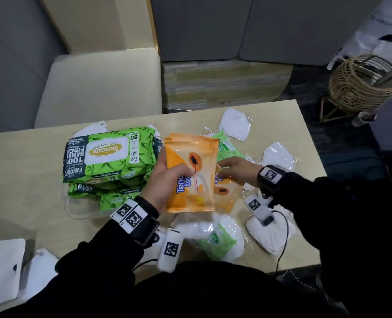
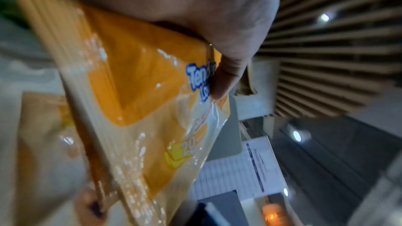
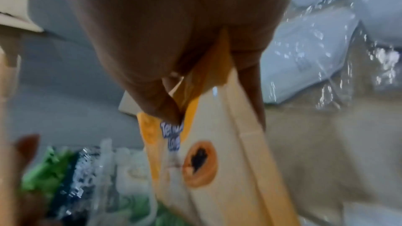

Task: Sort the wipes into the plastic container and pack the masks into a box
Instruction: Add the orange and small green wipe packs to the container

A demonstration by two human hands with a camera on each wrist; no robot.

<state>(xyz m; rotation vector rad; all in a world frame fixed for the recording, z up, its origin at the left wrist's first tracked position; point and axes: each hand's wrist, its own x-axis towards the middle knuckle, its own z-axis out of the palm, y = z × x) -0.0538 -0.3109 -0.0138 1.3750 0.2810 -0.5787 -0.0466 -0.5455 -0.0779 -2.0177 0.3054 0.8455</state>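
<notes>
My left hand grips a glossy orange wipes pack above the table, thumb curled over its face; my right hand pinches a second orange pack lying just right. Green packs sit stacked left; crinkly bagged white masks lie scattered far right.

The table bore two orange wipe packs, three large green wipe packs stacked together, two small green wipe packs, and at least six wrapped white masks, some partly hidden.
</notes>
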